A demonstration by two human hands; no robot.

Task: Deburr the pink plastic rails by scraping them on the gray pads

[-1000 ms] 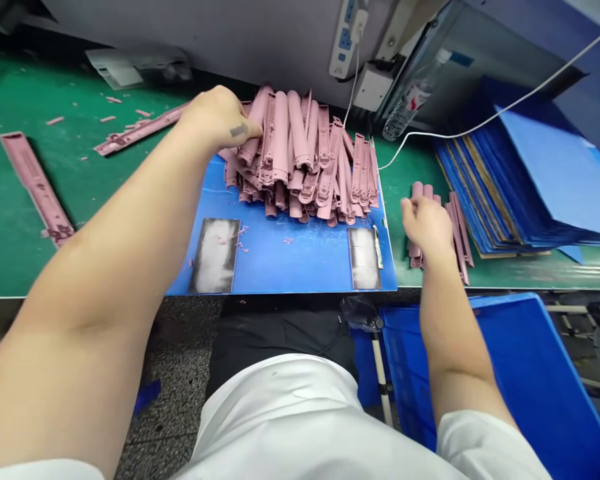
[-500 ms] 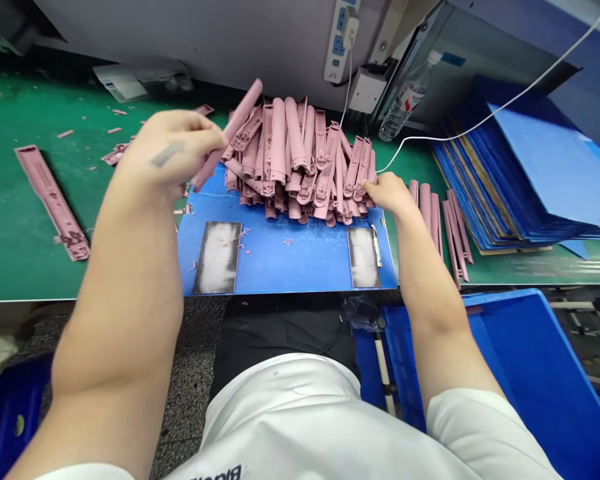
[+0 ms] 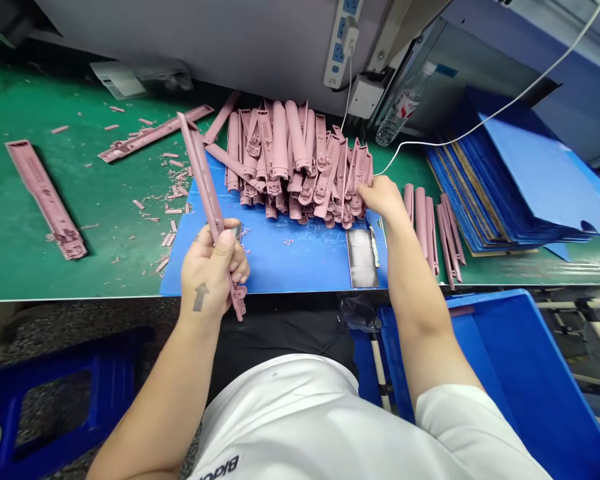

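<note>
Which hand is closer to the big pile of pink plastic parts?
Right: the right hand touches the pile of pink plastic parts; the left hand, nearer the person, grips a loose pink strip.

The middle of the pink plastic strip [image 3: 203, 175] is partly hidden by the left hand [image 3: 215, 267], the right hand's [image 3: 383, 199] fingers are partly lost behind the pile of pink parts [image 3: 285, 167], the blue crate [image 3: 530, 353] is cut off at lower right, and the scraps [image 3: 173, 180] left of centre are too small to make out
</note>
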